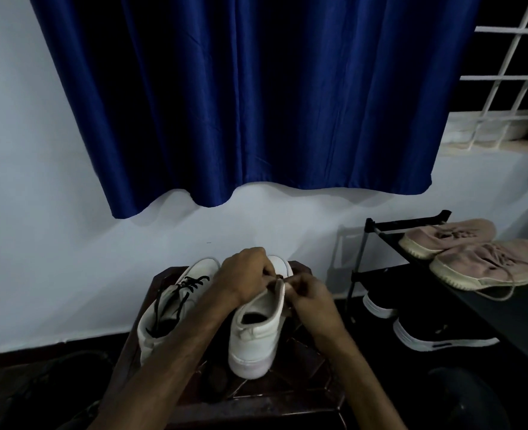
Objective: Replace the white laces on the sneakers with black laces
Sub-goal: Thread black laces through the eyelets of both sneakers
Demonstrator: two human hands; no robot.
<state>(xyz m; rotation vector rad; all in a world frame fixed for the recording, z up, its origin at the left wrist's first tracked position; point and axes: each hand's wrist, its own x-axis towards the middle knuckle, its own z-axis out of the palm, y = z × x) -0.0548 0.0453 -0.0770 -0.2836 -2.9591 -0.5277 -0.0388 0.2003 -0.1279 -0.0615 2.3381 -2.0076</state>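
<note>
Pale wall (23, 181) behind, blue curtain (256, 103) at 12 o'clock. Dark bench (287, 395) at 6 o'clock, carrying both white sneakers side by side. Left sneaker (154, 330) at 7 o'clock, threaded with black lace (191, 282). Right sneaker (250, 342) at 6 o'clock: left grip (247, 271) clenched over its front, right grip (309, 293) pinching its eyelet edge. Shoe rack (408, 222) at 4 o'clock.

My left grip (245, 271) and right grip (310, 297) meet on the front part of a sneaker (253, 336), both holding it where it stands on the counter (287, 395). Just left of the grips, a second sneaker (169, 308) stands close beside it on the same counter. Right of the grips is a shoe rack (361, 274), with one pair of shoes (473, 259) on its upper shelf and another pair (436, 333) below. Behind the grips is the wall (39, 243), with a curtain (256, 103) hanging above.
</note>
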